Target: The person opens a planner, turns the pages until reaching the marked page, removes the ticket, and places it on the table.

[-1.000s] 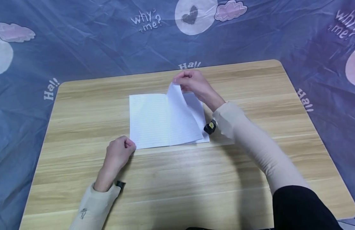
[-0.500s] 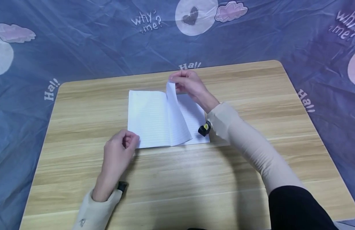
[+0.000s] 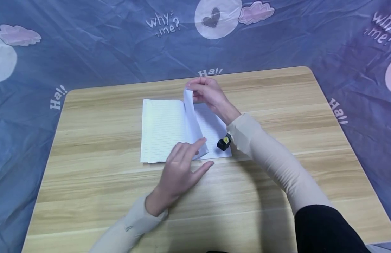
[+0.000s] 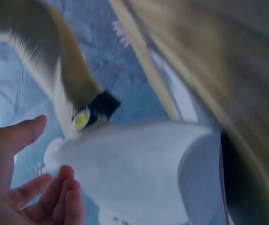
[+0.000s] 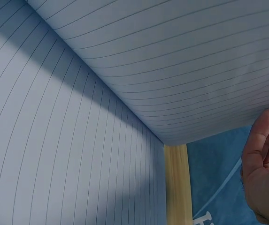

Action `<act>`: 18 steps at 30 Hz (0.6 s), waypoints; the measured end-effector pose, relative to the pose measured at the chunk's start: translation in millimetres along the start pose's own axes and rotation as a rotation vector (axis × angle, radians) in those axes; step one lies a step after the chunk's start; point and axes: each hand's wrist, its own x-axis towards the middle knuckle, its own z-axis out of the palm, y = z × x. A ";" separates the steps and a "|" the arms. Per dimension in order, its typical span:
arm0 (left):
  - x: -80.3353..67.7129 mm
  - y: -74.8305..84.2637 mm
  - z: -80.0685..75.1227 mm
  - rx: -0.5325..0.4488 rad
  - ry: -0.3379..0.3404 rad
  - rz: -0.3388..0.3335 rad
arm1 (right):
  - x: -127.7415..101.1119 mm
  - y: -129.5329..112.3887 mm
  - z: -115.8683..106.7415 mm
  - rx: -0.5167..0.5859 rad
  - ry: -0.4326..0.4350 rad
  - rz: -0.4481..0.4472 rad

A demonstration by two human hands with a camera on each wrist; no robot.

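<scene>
Right hand (image 3: pixel 208 93), just above frame centre, pinches the top edge of a lifted page (image 3: pixel 192 119) of the open lined notebook (image 3: pixel 164 130). Left hand (image 3: pixel 183 168), fingers extended and loosely spread, touches the page's lower edge. Notebook lies flat at centre of the wooden table (image 3: pixel 277 168), on blue patterned cloth (image 3: pixel 88 42).
</scene>
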 end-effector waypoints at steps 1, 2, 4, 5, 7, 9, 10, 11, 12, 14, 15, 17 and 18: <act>0.6 1.6 4.0 0.022 0.007 0.023 | 0.0 0.3 -0.2 -0.003 -0.001 -0.004; 1.2 2.8 7.3 0.040 0.015 0.039 | -0.2 0.4 -0.3 -0.002 -0.002 -0.005; 2.0 3.9 12.0 0.064 0.041 0.059 | -0.6 0.3 -0.4 0.000 -0.003 -0.007; 2.3 3.9 13.4 0.071 0.058 0.063 | -0.8 0.3 -0.4 0.003 -0.003 -0.006; 2.5 3.3 14.5 0.074 0.085 0.064 | -0.8 0.0 -0.3 0.007 -0.002 -0.002; 2.6 2.6 14.7 0.075 0.107 0.067 | -1.1 -0.7 -0.2 0.008 0.003 0.000; 2.5 2.4 14.5 0.073 0.117 0.066 | -1.1 -0.8 -0.2 0.011 0.007 0.002; 2.4 2.3 14.1 0.074 0.129 0.063 | -1.2 -1.0 -0.2 0.010 0.010 0.002; 2.1 2.1 13.7 0.073 0.140 0.059 | -1.2 -1.3 -0.1 0.006 0.011 0.000; 1.2 1.7 14.1 0.071 0.167 0.051 | -1.3 -1.0 -0.7 0.004 0.013 -0.003; 0.9 1.4 14.2 0.070 0.180 0.047 | -1.5 -1.0 -0.9 0.008 0.014 -0.004; 0.3 0.7 14.6 0.071 0.196 0.039 | -1.6 -0.9 -1.1 0.006 0.013 -0.009; -0.1 0.3 14.9 0.071 0.201 0.039 | -1.6 -0.9 -1.2 0.009 0.013 -0.010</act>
